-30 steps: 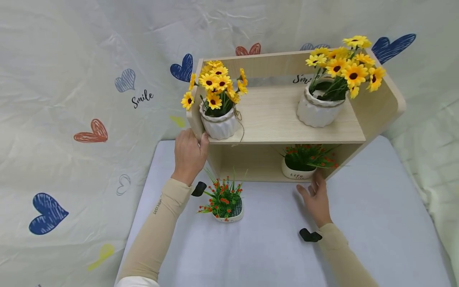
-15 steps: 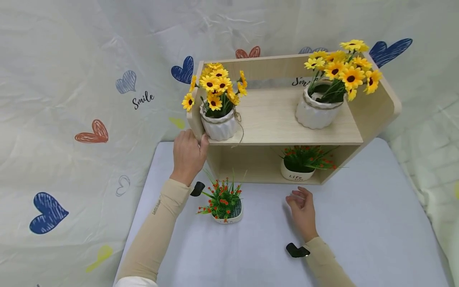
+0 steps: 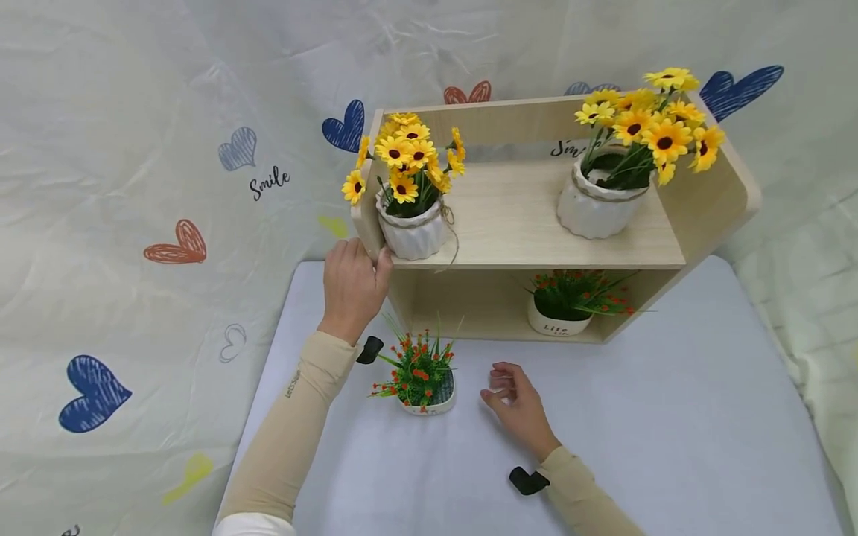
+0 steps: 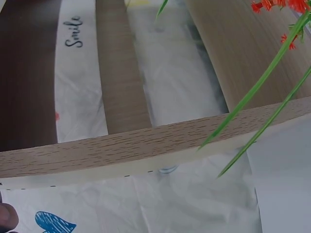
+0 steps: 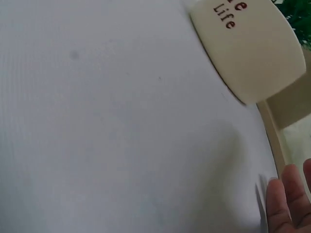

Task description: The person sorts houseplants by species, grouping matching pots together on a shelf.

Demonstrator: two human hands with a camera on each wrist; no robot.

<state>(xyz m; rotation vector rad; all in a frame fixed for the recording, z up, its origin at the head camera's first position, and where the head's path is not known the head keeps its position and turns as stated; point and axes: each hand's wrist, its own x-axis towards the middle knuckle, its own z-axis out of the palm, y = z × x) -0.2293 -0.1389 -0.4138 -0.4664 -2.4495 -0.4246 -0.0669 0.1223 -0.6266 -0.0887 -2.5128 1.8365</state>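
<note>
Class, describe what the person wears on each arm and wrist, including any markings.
Both arms wear snug beige sleeves. The left sleeve bears small dark lettering and ends over a white cuff. A small black device sits at each wrist: left, right. Both hands are bare.

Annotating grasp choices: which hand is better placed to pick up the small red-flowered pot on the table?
Probably the right hand: it hovers empty beside the red-flowered pot, while the left hand grips the shelf.

You have before you: one wooden shelf unit (image 3: 529, 223); two white pots of yellow sunflowers (image 3: 410, 190), (image 3: 620, 160); two small pots of red-flowered greenery (image 3: 421, 372), (image 3: 566, 301); two hands (image 3: 351, 286), (image 3: 519, 409).
</note>
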